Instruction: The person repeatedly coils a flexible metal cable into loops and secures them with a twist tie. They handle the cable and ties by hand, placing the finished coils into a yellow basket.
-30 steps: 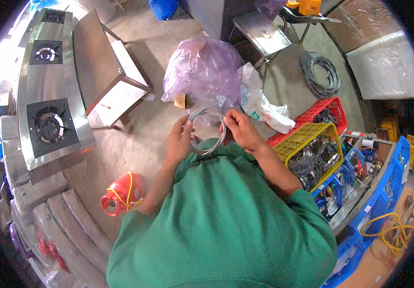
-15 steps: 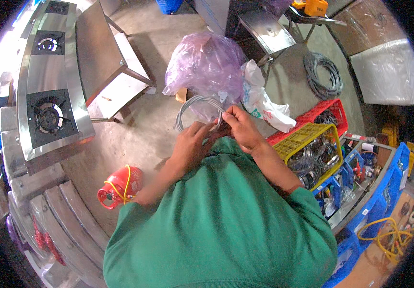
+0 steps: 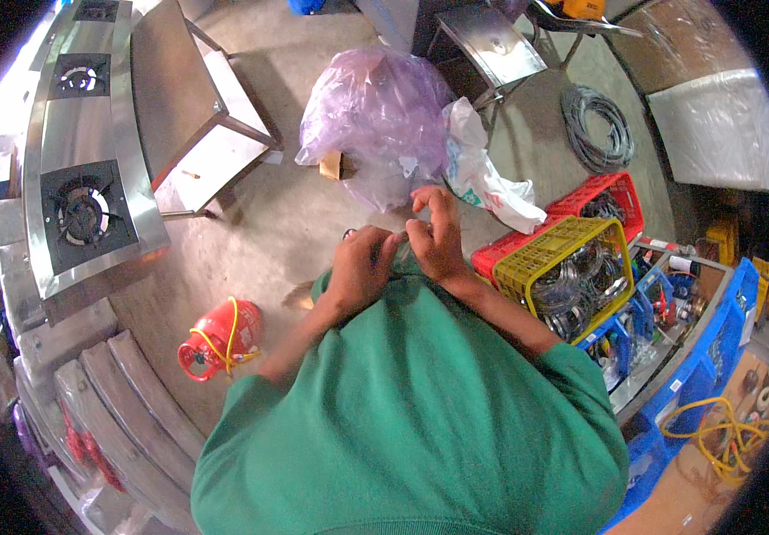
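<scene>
Close together in front of my green shirt are both hands. My left hand (image 3: 362, 266) is closed, its thumb and fingertips pinched toward the right hand. Right beside it, my right hand (image 3: 438, 239) has its fingers curled, with the index finger lifted and bent. What lies between the fingertips is too small and covered to make out. A small dark, shiny bit (image 3: 349, 234) shows at the left knuckles. Beyond the hands, a large purple-tinted plastic bag (image 3: 375, 116) rests on the floor, with a white plastic bag (image 3: 482, 169) at its right.
At left stands a steel gas stove (image 3: 81, 214) beside a steel table (image 3: 170, 89). A red gas cylinder (image 3: 224, 334) is on the floor nearer me. To my right are a yellow crate (image 3: 527, 272), a red crate (image 3: 620, 192) and blue bins (image 3: 670, 401). A cable coil (image 3: 598, 129) lies farther off.
The loop of thin grey cable that stood up above my hands is out of sight. My left hand has shifted slightly down and right; my right index finger has lifted.
</scene>
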### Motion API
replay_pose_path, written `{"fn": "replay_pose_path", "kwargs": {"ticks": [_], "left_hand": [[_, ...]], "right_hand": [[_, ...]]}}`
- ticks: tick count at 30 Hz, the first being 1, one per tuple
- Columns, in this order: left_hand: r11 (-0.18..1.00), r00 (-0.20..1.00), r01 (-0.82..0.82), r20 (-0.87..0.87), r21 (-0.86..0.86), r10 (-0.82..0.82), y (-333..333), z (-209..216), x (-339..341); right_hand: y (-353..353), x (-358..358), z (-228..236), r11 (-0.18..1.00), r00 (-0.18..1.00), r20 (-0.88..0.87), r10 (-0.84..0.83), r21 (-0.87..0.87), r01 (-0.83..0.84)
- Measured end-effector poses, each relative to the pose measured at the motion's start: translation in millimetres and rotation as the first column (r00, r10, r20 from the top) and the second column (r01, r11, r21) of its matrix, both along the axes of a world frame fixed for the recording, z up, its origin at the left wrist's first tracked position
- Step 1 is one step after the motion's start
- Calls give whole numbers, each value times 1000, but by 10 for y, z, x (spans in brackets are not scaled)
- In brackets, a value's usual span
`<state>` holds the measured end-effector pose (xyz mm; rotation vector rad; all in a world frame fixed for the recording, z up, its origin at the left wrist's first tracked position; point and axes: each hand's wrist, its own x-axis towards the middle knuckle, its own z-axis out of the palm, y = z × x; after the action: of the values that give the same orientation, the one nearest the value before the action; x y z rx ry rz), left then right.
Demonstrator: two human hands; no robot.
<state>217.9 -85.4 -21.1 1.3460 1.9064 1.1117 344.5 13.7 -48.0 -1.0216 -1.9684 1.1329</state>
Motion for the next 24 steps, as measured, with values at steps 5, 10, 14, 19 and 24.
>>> {"fn": "replay_pose_path", "kwargs": {"ticks": [5, 10, 14, 19, 24], "left_hand": [[982, 964, -85, 235, -166, 124, 29, 27, -61], [980, 942, -94, 304, -174, 144, 69, 11, -211], [967, 915, -62, 372, -245, 153, 175, 14, -304], [948, 650, -21, 716, -316, 253, 428, 44, -472], [904, 239, 120, 896, -410, 375, 344, -36, -442]], "right_hand": [[10, -7, 33, 957, 980, -172, 100, -254, -143], [50, -2, 52, 972, 935, -271, 228, -2, -237], [130, 2, 147, 952, 941, -267, 206, -170, -256], [459, -138, 256, 932, 915, -307, 263, -165, -323], [581, -147, 155, 881, 909, -256, 330, -263, -394]]}}
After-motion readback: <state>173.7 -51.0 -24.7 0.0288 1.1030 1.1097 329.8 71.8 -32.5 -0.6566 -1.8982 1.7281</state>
